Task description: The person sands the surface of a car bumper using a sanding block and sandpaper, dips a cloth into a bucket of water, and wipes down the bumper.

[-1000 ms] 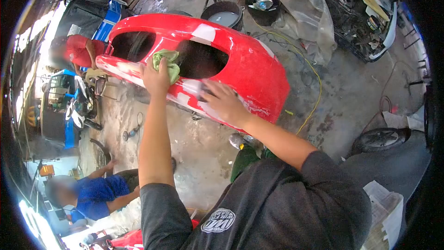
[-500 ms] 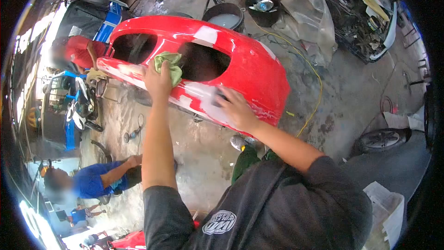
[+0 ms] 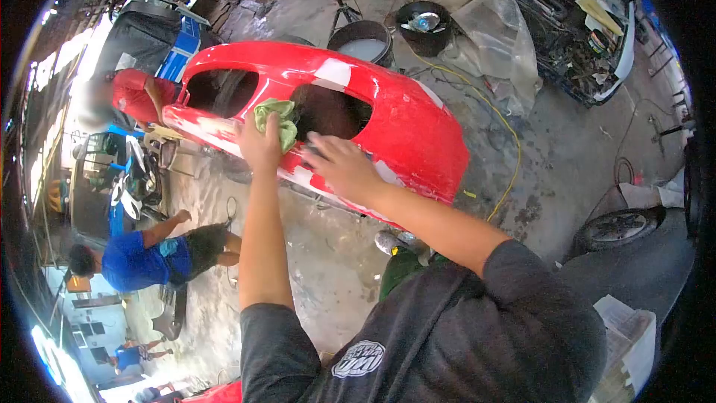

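The red bumper (image 3: 424, 136) lies across the upper middle of the frame, its broad end toward the centre right and its narrower end toward the upper left. My left hand (image 3: 259, 148), left of centre, is closed around a green cloth (image 3: 288, 133) bunched at the edge of the larger opening. My right hand (image 3: 344, 170) is over the lower edge of the bumper near the centre, fingers spread and palm down; I cannot tell whether I have something pinned beneath it.

The bumper looks to me like thin plastic: light for its length, stiff along the curves, likely to flex where the narrow bars run between the openings. I would lift it by the thick rims at both ends and keep my weight off those bars. The glossy red may be slick, more so if wet, while the pale patches (image 3: 333, 72) look duller and probably give more drag, and might scuff under a hard edge. The cloth is soft and weighs next to nothing; a loose handful is grip enough.

My right fingertips are blurred, and my own hand hides the surface below. The bumper's underside and whatever bears it are mostly out of sight. A person in a red shirt (image 3: 136, 95) is by the far end at upper left, and I cannot make out whether they touch it.
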### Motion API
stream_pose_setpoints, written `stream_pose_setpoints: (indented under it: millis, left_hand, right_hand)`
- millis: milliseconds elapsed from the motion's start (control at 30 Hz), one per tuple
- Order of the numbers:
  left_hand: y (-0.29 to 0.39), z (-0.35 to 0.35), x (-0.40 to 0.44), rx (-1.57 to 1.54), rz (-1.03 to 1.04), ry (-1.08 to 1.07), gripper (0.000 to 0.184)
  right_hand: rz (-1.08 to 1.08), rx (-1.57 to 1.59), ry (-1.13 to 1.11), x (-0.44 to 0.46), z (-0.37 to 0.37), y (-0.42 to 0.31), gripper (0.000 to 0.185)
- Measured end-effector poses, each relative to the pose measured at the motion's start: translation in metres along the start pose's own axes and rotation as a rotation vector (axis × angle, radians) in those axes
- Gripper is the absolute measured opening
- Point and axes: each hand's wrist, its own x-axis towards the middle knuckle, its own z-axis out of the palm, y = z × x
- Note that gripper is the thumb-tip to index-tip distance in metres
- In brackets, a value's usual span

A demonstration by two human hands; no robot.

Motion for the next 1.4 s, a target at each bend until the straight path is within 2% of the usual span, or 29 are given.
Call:
stream_pose_setpoints:
  millis: [67, 133, 200, 300, 367, 400, 467, 500, 533, 600, 700, 800, 867, 933, 1000, 1067, 1133, 1167, 1200, 1267, 1367, 1400]
  left_hand:
    - [-0.010, 0.002, 0.001, 0.027, -0.020, -0.037, 0.055]
    - [-0.008, 0.003, -0.001, 0.053, -0.029, -0.029, 0.055]
    - [-0.006, 0.001, -0.001, 0.068, -0.038, -0.036, 0.054]
    - [0.003, 0.000, 0.005, 0.006, -0.035, -0.116, 0.052]
    - [0.026, -0.005, -0.009, -0.113, -0.032, -0.229, 0.051]
    - [0.025, 0.009, -0.028, 0.051, 0.148, -0.071, 0.049]
    - [0.053, 0.014, -0.055, -0.045, 0.287, -0.120, 0.047]
    - [0.071, 0.017, -0.071, -0.073, 0.333, -0.160, 0.046]
    - [0.086, 0.024, -0.088, -0.067, 0.383, -0.166, 0.044]
    - [0.114, 0.038, -0.120, -0.041, 0.493, -0.227, 0.041]
    - [0.145, 0.063, -0.169, -0.068, 0.622, -0.392, 0.042]
    - [0.155, 0.095, -0.219, -0.026, 0.668, -0.550, 0.039]
    - [0.151, 0.115, -0.253, -0.041, 0.714, -0.631, 0.036]
    - [0.152, 0.112, -0.287, -0.207, 0.772, -0.621, 0.038]
    - [0.159, 0.093, -0.314, -0.234, 0.522, -1.116, 0.042]
    - [0.146, 0.087, -0.369, -0.536, 0.251, -0.979, 0.042]
    - [0.138, 0.079, -0.403, -0.657, 0.118, -0.824, 0.043]
    - [0.134, 0.076, -0.418, -0.717, 0.053, -0.753, 0.044]
    - [0.128, 0.075, -0.433, -0.733, -0.030, -0.808, 0.043]
    - [0.122, 0.080, -0.454, -0.766, -0.204, -0.913, 0.041]
    - [0.167, 0.028, -0.438, -1.042, -0.641, -1.142, 0.045]
    - [0.182, 0.010, -0.429, -1.015, -0.617, -1.181, 0.049]
  right_hand:
    - [0.119, 0.012, -0.011, -0.057, -0.002, 0.017, 0.046]
    - [0.139, 0.151, 0.048, -0.127, -0.008, 0.039, 0.046]
    - [0.234, 0.129, -0.050, -0.193, -0.014, 0.055, 0.047]
    - [0.395, -0.023, -0.201, -0.265, -0.048, 0.081, 0.046]
    - [0.604, -0.137, -0.261, -0.327, -0.069, 0.102, 0.045]
    - [0.738, -0.198, -0.286, -0.358, -0.085, 0.105, 0.044]
    - [1.073, -0.189, -0.431, -0.440, -0.116, 0.112, 0.045]
    - [1.114, -0.248, -0.388, -0.511, -0.118, 0.120, 0.042]
    - [1.154, -0.308, -0.347, -0.576, -0.120, 0.117, 0.038]
    - [1.405, -0.309, -0.563, -0.634, -0.149, 0.079, 0.032]
    - [1.510, -0.199, -0.679, -0.701, -0.182, 0.020, 0.030]
    - [1.546, -0.226, -0.656, -0.755, -0.166, -0.023, 0.030]
    - [1.639, -0.158, -0.691, -0.748, -0.164, -0.048, 0.034]
    - [1.736, -0.090, -0.697, -0.723, -0.164, -0.060, 0.038]
    - [1.760, -0.073, -0.663, -0.695, -0.169, -0.065, 0.043]
    - [1.664, -0.090, -0.550, -0.664, -0.181, -0.055, 0.048]
    - [1.544, -0.112, -0.429, -0.626, -0.194, -0.046, 0.054]
    - [1.494, -0.029, -0.289, -0.611, -0.189, -0.037, 0.056]
    - [1.435, 0.048, -0.152, -0.595, -0.185, -0.024, 0.058]
    - [1.387, 0.243, -0.167, -0.495, -0.195, -0.032, 0.066]
    - [1.143, 0.510, -0.063, -0.426, -0.156, -0.026, 0.058]
    - [1.085, 0.566, -0.063, -0.397, -0.148, -0.028, 0.056]
